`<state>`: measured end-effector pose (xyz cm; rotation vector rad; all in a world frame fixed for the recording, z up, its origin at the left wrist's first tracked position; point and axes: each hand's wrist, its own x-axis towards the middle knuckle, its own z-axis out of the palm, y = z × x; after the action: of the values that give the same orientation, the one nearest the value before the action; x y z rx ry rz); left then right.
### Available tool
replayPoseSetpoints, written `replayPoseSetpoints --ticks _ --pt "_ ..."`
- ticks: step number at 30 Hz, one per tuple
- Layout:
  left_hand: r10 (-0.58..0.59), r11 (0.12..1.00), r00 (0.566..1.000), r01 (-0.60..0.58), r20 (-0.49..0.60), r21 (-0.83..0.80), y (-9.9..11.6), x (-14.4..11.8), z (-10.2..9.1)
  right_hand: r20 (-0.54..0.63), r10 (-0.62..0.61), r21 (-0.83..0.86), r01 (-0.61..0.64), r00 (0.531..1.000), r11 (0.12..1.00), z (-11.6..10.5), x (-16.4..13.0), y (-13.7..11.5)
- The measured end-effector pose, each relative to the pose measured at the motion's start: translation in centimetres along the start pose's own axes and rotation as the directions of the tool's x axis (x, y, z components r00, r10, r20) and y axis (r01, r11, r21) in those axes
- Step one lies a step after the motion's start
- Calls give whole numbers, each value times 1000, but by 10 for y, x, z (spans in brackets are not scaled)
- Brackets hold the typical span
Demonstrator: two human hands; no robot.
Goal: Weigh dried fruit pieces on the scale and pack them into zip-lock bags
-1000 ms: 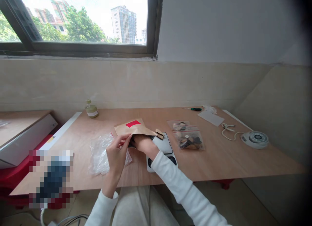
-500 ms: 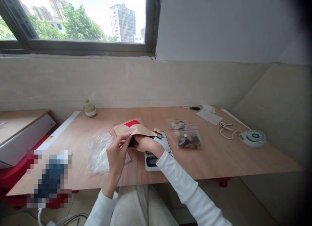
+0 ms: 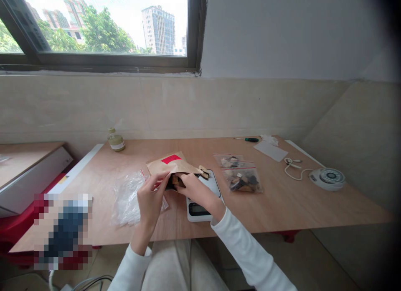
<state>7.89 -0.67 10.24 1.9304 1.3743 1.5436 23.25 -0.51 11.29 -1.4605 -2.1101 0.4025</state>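
Two hands at one brown paper pouch point(image 3: 171, 165), held just above the surface point(image 3: 282, 207) beside a small scale point(image 3: 200, 203). Left hand point(image 3: 150, 201) pinching the pouch mouth open, fingers closed on its edge. Right hand point(image 3: 196, 190), wrist-deep inside half a second ago, now drawn back to the mouth, fingers curled around dark pieces point(image 3: 176, 181): likely contents coming out. Pouch otherwise too shadowed to read. Further right, two clear zip bags point(image 3: 241, 176) lying flat with mixed dark bits inside. Left of the pouch, an apparently empty crumpled clear bag point(image 3: 128, 195).
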Motion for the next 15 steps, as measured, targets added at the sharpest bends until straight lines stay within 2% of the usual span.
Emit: replayPoseSetpoints --ticks 3,6,11,15 --pt "-8 1000 1000 8 6 -20 -2 1 2 18 -39 156 35 999 987 -13 -14 3" --pt "-10 1000 1000 11 13 -26 -3 2 4 -44 -47 246 56 998 968 -25 -26 7" --pt "-4 1000 1000 4 8 -5 -3 8 7 -178 3 354 61 984 933 -40 -36 16" --pt "1 999 1000 -1 -11 36 -1 18 9 -213 57 462 49 975 886 -41 -37 35"
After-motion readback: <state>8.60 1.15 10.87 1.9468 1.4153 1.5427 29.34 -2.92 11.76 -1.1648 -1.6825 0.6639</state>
